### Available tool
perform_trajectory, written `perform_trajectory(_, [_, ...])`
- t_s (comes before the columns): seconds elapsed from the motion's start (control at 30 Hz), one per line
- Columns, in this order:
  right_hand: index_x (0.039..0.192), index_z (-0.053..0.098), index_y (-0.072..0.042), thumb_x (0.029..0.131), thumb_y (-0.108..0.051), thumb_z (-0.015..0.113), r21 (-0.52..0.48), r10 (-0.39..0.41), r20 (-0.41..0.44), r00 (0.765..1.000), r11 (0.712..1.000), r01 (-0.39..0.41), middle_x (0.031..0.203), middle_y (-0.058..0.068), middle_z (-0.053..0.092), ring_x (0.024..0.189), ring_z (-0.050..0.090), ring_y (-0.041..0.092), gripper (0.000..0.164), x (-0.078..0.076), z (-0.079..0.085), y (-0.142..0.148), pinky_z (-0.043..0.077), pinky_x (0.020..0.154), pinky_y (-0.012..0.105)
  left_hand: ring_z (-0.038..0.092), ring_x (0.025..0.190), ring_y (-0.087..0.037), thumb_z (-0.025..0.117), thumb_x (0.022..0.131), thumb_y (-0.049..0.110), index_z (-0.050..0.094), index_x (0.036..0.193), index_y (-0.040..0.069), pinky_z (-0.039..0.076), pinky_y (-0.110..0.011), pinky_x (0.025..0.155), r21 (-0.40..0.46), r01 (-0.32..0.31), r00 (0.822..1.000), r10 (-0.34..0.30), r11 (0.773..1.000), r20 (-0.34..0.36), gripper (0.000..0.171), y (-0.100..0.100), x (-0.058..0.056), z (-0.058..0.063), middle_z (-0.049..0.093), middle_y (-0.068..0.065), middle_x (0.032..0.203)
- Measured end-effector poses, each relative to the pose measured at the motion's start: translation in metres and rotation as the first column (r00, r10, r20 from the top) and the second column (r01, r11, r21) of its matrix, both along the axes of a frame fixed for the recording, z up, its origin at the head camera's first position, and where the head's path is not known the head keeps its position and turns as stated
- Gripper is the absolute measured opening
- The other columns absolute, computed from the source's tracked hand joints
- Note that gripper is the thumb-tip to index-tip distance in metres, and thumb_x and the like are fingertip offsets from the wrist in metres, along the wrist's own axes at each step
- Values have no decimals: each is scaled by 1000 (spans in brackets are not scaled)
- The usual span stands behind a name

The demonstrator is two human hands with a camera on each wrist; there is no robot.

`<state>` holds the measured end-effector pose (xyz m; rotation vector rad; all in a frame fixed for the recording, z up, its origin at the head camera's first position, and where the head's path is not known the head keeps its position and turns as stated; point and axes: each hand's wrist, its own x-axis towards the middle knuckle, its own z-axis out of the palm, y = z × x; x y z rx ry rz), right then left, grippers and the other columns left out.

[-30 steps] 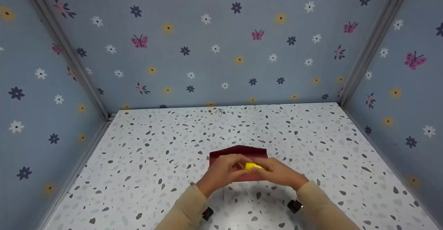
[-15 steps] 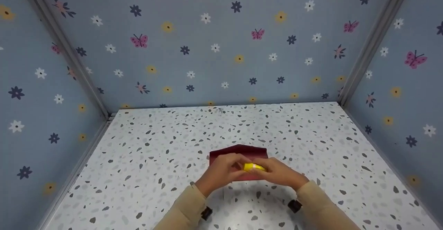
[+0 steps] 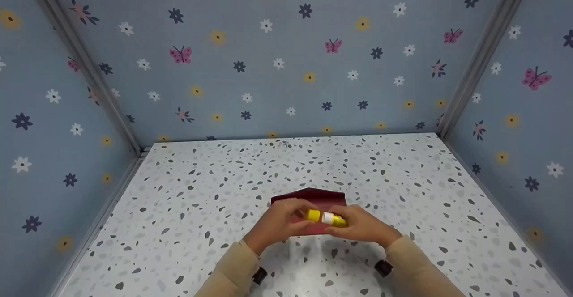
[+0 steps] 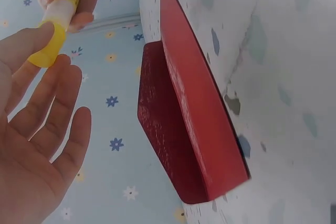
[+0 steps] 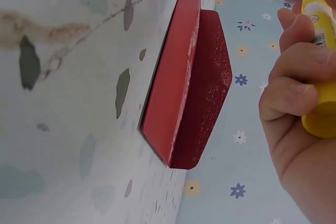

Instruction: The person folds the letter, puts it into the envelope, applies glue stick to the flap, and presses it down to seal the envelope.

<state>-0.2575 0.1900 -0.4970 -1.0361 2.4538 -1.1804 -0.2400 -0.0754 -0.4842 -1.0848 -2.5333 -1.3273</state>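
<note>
Facing the yellow cap across a narrow gap, a yellow glue stick with a white end is held above a red folded sheet, near the front middle of the worktop. Seen from the left wrist, the white end and the cap overlap in line; seen from the head, a slim gap shows between them.

The right hand is curled round the stick's body, fingers wrapped over the printed label. The left hand pinches the cap between thumb and forefinger, its other fingers loosely extended and spread apart.

Beneath both hands, the red folded sheet lies with its brighter panel on the worktop. Its darker flap, cut to a shallow point, stands raised along the far side. Pale streaks are noted on the flap and along the fold.

The worktop is white with grey and greenish chips; a fine crack-like line and a brownish mark appear close up in the right wrist view.

Both forearms are in beige sleeves, with a small black device below each wrist. Around the worktop stand blue walls printed with flowers and pink butterflies, joined at the corners by grey posts.
</note>
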Motion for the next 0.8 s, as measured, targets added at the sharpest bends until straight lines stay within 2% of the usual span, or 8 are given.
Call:
perform_trajectory(0.17, [111, 66, -16, 90, -8, 68, 4, -15, -26, 1000, 1000, 15, 91, 2, 68, 75, 58, 11, 22, 0, -1, 5, 52, 68, 28, 64, 93, -13, 75, 93, 23, 71, 119, 17, 57, -35, 84, -34, -46, 998, 44, 998, -42, 27, -15, 0, 2, 67, 8, 109])
perform_trajectory(0.27, [113, 64, -18, 92, -5, 65, -14, -21, -56, 998, 1000, 20, 92, 4, 67, 78, 57, 11, 24, -1, -3, 7, 50, 69, 28, 63, 95, -20, 75, 92, 19, 71, 118, 13, 56, -38, 86, -56, -89, 994, 85, 994, -74, 27, -26, -1, 1, 65, 5, 107])
perform_trajectory(0.37, [113, 63, -14, 97, -11, 64, -46, -17, -82, 997, 999, 13, 88, 0, 64, 77, 55, 12, 16, -2, -5, 9, 49, 68, 28, 61, 92, -24, 77, 90, 15, 71, 118, 12, 55, -38, 83, -78, -140, 988, 134, 987, -74, 28, -39, -2, 1, 63, 3, 104])
perform_trajectory(0.43, [112, 61, -11, 99, -17, 64, -57, -19, -84, 996, 998, 14, 84, -4, 60, 75, 53, 12, 14, -3, -5, 10, 48, 67, 28, 62, 91, -23, 78, 89, 14, 70, 117, 12, 56, -36, 82, -97, -170, 984, 164, 981, -67, 29, -47, -4, 2, 64, 4, 104])
perform_trajectory(0.53, [113, 60, -9, 101, -24, 62, -57, -35, -35, 999, 998, 33, 83, -6, 58, 73, 55, 12, 19, -3, -4, 11, 50, 66, 29, 63, 91, -18, 79, 88, 15, 69, 113, 14, 56, -34, 83, -131, -220, 975, 215, 967, -55, 27, -61, -6, 3, 64, 6, 103])
perform_trajectory(0.67, [111, 60, -14, 101, -27, 63, -51, -39, 0, 999, 998, 39, 82, -5, 59, 71, 58, 13, 17, -2, -2, 13, 52, 65, 30, 64, 93, -18, 80, 87, 13, 69, 108, 15, 56, -36, 84, -168, -282, 959, 279, 945, -41, 24, -79, -9, 4, 66, 5, 103])
perform_trajectory(0.8, [106, 60, -20, 99, -32, 65, -54, -34, -36, 999, 998, 32, 80, -6, 57, 71, 55, 11, 15, -3, -2, 15, 49, 63, 28, 64, 93, -22, 79, 87, 12, 71, 110, 10, 55, -39, 84, -208, -330, 942, 335, 921, -15, 25, -93, -13, 1, 66, 0, 104])
